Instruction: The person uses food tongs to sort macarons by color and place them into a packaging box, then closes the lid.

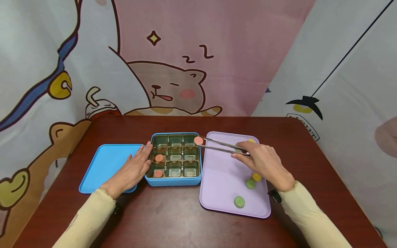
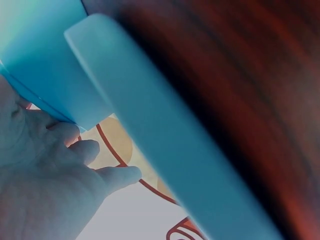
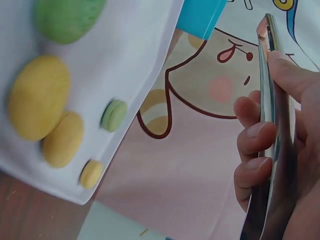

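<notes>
My right hand (image 1: 263, 160) grips metal tongs (image 1: 227, 145), their far ends pinching an orange button-like disc (image 1: 198, 140) over the far right corner of a blue box (image 1: 173, 182). Inside the box is a gold-coloured divided insert (image 1: 175, 154). Two similar discs lie in its left column, one in the middle compartment (image 1: 159, 158) and one in the nearest compartment (image 1: 158, 173). My left hand (image 1: 131, 170), fingers extended, rests along the box's left side. In the right wrist view, fingers and thumb wrap the tongs (image 3: 282, 135).
To the right of the box lies a lilac tray (image 1: 217, 186) with green discs (image 1: 239, 202) and yellow discs (image 1: 256, 177), some partly hidden behind my right hand. A blue lid (image 1: 108, 162) lies at left, under my left hand. A printed curtain (image 1: 248, 51) hangs behind the brown table (image 1: 173, 213).
</notes>
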`<state>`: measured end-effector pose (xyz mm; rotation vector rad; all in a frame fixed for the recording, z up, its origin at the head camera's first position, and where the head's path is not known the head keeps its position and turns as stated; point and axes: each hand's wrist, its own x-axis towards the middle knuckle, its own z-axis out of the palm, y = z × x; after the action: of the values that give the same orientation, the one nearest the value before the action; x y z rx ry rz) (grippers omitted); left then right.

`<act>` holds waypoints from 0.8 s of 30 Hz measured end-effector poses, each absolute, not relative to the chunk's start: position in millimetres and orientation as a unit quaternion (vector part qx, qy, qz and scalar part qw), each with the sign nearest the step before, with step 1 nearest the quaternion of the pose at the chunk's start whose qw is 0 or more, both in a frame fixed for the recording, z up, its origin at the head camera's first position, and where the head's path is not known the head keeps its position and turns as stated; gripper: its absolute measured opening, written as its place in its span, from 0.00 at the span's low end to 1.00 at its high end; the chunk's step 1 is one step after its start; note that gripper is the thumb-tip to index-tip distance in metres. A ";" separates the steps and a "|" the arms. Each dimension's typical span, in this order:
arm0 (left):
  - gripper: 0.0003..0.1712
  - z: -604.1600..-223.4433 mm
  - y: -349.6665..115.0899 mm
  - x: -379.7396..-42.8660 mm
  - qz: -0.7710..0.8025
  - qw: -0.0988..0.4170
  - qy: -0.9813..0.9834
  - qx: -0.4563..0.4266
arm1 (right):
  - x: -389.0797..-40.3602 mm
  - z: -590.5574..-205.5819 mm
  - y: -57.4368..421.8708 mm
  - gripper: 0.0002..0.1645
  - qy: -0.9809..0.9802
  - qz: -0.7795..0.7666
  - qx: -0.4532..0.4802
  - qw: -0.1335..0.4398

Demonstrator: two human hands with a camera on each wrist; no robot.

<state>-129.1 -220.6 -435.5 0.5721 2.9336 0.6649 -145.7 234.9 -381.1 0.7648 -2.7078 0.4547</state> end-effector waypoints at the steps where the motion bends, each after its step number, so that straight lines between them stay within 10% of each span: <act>1: 0.37 -435.3 -220.5 -129.2 0.218 0.040 0.957 0.187 | -147.1 -380.3 232.5 0.23 -0.939 0.159 0.269 0.146; 24: 0.36 -432.3 -219.6 -126.2 0.206 0.029 0.959 0.193 | -178.0 -372.8 162.1 0.15 -0.920 0.155 0.335 0.129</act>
<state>-126.2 -219.6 -432.3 0.5943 2.9588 0.6351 -178.0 162.1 -372.8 0.9745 -2.6758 0.4507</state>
